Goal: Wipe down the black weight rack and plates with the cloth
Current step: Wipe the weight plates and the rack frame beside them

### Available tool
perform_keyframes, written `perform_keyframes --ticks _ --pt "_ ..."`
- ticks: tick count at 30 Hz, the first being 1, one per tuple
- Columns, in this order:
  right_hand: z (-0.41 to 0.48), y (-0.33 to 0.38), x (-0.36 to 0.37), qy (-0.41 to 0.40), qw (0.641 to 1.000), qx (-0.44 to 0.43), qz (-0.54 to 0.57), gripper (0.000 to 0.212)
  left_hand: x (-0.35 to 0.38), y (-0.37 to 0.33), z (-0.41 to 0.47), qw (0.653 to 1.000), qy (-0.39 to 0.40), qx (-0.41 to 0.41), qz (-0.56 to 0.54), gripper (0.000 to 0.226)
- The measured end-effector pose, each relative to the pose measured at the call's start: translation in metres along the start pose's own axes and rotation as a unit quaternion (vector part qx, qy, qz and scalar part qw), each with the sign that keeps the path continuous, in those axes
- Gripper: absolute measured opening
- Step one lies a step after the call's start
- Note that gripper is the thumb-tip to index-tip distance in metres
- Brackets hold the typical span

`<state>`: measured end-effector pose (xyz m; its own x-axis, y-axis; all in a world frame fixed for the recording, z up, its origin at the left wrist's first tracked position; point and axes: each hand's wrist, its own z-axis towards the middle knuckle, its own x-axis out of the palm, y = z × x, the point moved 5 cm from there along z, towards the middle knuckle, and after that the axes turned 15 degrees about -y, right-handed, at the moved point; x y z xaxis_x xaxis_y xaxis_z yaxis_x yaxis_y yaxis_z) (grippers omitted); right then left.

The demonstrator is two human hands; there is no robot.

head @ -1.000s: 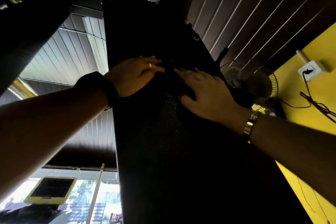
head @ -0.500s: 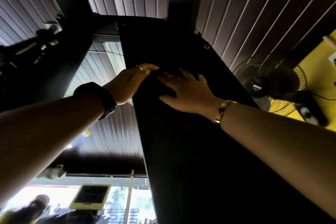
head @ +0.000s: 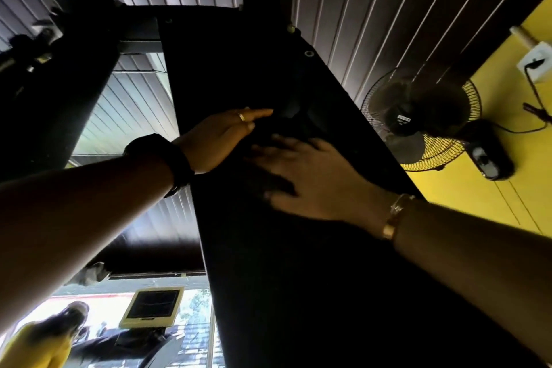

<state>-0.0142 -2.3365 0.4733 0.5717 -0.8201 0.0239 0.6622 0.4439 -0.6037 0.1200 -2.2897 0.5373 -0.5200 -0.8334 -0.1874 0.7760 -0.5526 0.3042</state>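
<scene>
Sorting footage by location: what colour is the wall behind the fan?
Bright yellow. The wall shows best in the head view, behind the fan.

Your right hand (head: 316,179) looks blurry on the dark rack (head: 298,278). Bright light glows below your left hand (head: 218,140).

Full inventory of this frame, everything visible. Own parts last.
rack: 1, black, centre, rising to the ceiling
cloth: 1, dark, on the rack by the fingertips; outline hard to tell
fan: 1, black, on the yellow wall, right
socket: 1, white, upper right, cable plugged in
screen: 1, yellow frame, lower left
person: 1, yellow top, bottom left, blurred
left hand: fingers straight, at the rack's left edge; ring, black watch
right hand: fingers spread on the rack; gold bracelet
</scene>
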Motion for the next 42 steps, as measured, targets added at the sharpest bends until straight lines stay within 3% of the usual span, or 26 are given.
perform_keyframes --ticks 3,6,10,13,22,28,35,42 --pt "-0.018 -0.056 -0.014 -0.002 0.995 0.099 0.004 0.081 0.007 0.003 0.002 0.999 0.006 0.008 0.049 0.052" --pt "-0.041 -0.08 -0.023 -0.028 0.979 0.204 -0.008 0.068 0.022 -0.005 -0.004 0.987 0.012 0.063 0.15 0.059" --pt "-0.076 -0.064 -0.021 -0.085 0.935 0.341 -0.053 0.061 0.037 -0.008 -0.021 0.944 0.005 0.16 0.289 0.061" --pt "-0.085 -0.033 -0.018 -0.08 0.919 0.382 -0.058 0.066 0.039 -0.009 -0.027 0.934 0.008 0.183 0.308 0.067" --pt "-0.084 0.081 0.003 -0.055 0.975 0.212 -0.046 0.072 0.038 -0.011 -0.037 0.93 0.027 0.203 0.305 0.063" --pt "-0.13 0.054 -0.009 -0.023 0.999 -0.037 -0.027 0.075 0.038 -0.016 -0.048 0.923 0.002 0.234 0.305 0.055" --pt "-0.087 0.076 -0.001 -0.054 0.996 0.073 -0.02 0.07 0.033 -0.012 -0.044 0.955 0.012 0.184 0.232 0.054" --pt "-0.125 0.104 0.006 -0.015 0.994 -0.109 0.014 0.071 0.036 -0.016 -0.05 0.941 0.003 0.214 0.262 0.055"
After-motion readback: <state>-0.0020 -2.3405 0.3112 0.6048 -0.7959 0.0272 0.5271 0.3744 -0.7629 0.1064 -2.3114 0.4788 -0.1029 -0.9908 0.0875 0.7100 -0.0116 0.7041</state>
